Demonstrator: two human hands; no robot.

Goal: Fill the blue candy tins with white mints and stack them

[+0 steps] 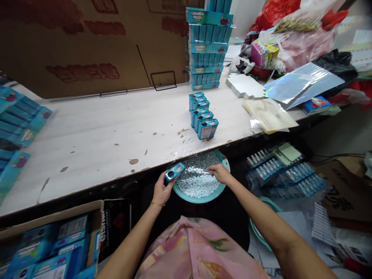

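My left hand (162, 188) is closed around a small blue candy tin (174, 172), its round dark opening facing up, at the left rim of a teal basin (200, 200). Small white and pale blue candies (197, 187) fill much of the basin. In my right hand (220, 173) is the handle of a spoon (207, 171), held over the basin. A heap of candies (194, 169) lies at the spoon's end, close to the tin; the spoon's bowl is hidden under them. Several similar tins (207, 129) stand in a row on the white table beyond.
The white table's (116, 128) front edge overhangs the basin. A stack of display boxes (205, 58) rises at the back beside a large cardboard sheet (95, 46). Plastic sleeves (270, 114) lie at right. An open carton (100, 232) with blue boxes is at lower left, bagged tins (286, 170) at right.
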